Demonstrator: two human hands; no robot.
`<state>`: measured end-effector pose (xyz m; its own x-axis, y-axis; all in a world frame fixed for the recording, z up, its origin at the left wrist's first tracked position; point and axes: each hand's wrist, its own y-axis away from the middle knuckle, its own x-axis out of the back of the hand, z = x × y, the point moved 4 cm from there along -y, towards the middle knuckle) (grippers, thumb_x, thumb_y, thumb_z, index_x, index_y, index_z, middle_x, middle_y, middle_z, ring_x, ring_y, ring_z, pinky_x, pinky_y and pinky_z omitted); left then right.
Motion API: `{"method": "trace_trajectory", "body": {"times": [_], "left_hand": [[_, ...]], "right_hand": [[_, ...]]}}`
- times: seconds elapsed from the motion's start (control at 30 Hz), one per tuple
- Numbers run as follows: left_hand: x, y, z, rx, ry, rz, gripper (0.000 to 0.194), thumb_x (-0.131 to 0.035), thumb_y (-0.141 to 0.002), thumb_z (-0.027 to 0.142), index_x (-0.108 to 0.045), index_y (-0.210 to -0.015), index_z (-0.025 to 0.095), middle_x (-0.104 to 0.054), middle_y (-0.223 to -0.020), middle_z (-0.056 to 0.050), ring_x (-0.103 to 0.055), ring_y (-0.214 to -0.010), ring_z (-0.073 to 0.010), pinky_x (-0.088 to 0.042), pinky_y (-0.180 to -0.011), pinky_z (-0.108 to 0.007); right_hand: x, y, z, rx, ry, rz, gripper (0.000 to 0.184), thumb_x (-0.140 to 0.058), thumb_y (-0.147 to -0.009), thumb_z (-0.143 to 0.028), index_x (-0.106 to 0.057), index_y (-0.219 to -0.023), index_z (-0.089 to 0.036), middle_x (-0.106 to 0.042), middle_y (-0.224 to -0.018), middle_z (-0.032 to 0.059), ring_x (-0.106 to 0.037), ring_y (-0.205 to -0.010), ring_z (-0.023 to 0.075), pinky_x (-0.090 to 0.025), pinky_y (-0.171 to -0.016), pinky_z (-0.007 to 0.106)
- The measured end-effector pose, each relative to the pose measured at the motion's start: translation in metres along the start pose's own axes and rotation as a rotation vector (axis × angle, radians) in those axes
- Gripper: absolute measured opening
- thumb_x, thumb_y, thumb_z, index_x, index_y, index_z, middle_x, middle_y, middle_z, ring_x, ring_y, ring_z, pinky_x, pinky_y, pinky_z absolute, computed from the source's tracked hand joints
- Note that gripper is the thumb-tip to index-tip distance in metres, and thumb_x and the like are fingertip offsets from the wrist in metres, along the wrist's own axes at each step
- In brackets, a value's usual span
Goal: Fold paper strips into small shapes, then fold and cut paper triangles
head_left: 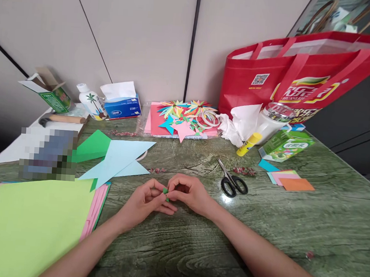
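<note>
On the near left of the bench lay a stack of coloured paper, yellow-green on top, with pink and green edges showing along its right side. Beyond it, toward the far left, a tool with a wooden handle lay in front of an open green box. A white bottle with a palm tree on it leaned beside a blue tissue pack. Nearer, a green paper sheet and pale blue folded paper overlapped.

Right of those, my left hand pinched a small green paper piece between thumb and fingers, the lower fingers stretched out beneath it. My right hand met it there, fingers curled, its thumb and forefinger grasping the same piece, near the middle of the bench. Far behind my hands lay coloured paper stars.

To the right, the scissors lay with their black handles toward me. Beyond them, a yellow glue stick stood tilted near a white mug. Farther right came a green carton, with coloured paper slips nearer me and a large red bag behind.
</note>
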<state>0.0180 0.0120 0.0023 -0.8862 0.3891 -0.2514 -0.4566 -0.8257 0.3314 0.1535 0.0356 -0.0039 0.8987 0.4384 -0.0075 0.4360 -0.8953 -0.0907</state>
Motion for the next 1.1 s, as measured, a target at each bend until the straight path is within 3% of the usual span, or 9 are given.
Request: {"method": "trace_trajectory", "body": {"times": [0.17,0.37,0.63,0.87,1.1], "left_hand": [[0.001,-0.002,-0.001,0.013,0.086,0.078,0.024,-0.064,-0.075,0.034,-0.05,-0.074,0.014,-0.069,-0.071,-0.005,-0.068,-0.074,-0.0228,-0.053,-0.078,-0.043],[-0.002,-0.002,-0.001,-0.054,0.161,0.14,0.021,-0.065,-0.074,0.029,-0.051,-0.067,0.014,-0.064,-0.062,0.002,-0.066,-0.066,-0.0151,-0.055,-0.074,-0.036],[-0.005,0.0,-0.001,-0.079,0.085,0.123,0.021,-0.059,-0.079,0.034,-0.047,-0.075,0.016,-0.067,-0.066,-0.003,-0.068,-0.066,-0.0201,-0.055,-0.065,-0.036],[-0.004,0.0,0.004,-0.195,-0.026,0.219,0.021,-0.061,-0.076,0.034,-0.053,-0.074,0.015,-0.064,-0.076,-0.002,-0.065,-0.068,-0.0169,-0.057,-0.059,-0.032],[0.0,0.001,0.007,-0.231,-0.097,0.321,0.018,-0.063,-0.074,0.031,-0.057,-0.07,0.014,-0.062,-0.06,0.0,-0.061,-0.053,-0.0134,-0.054,-0.055,-0.028]], "right_hand": [[0.003,0.0,-0.006,0.144,0.149,-0.009,0.008,-0.067,-0.072,-0.022,-0.062,-0.068,-0.017,-0.057,-0.079,0.0026,-0.052,-0.07,0.0117,-0.039,-0.059,0.022],[-0.001,0.002,-0.002,0.091,0.078,0.044,0.011,-0.067,-0.071,-0.024,-0.059,-0.068,-0.016,-0.057,-0.079,0.0033,-0.052,-0.066,0.0115,-0.039,-0.052,0.021],[0.0,-0.002,0.007,-0.012,-0.069,0.106,0.013,-0.068,-0.068,-0.024,-0.059,-0.073,-0.017,-0.057,-0.069,-0.0004,-0.052,-0.063,0.0106,-0.043,-0.057,0.022],[-0.004,0.0,0.008,-0.026,-0.07,0.13,0.015,-0.066,-0.069,-0.03,-0.058,-0.072,-0.017,-0.058,-0.069,-0.0005,-0.052,-0.058,0.0097,-0.045,-0.055,0.022],[-0.005,-0.002,0.013,-0.028,-0.088,0.208,0.013,-0.067,-0.067,-0.026,-0.061,-0.073,-0.017,-0.062,-0.07,0.0011,-0.057,-0.061,0.0114,-0.048,-0.059,0.025]]}}
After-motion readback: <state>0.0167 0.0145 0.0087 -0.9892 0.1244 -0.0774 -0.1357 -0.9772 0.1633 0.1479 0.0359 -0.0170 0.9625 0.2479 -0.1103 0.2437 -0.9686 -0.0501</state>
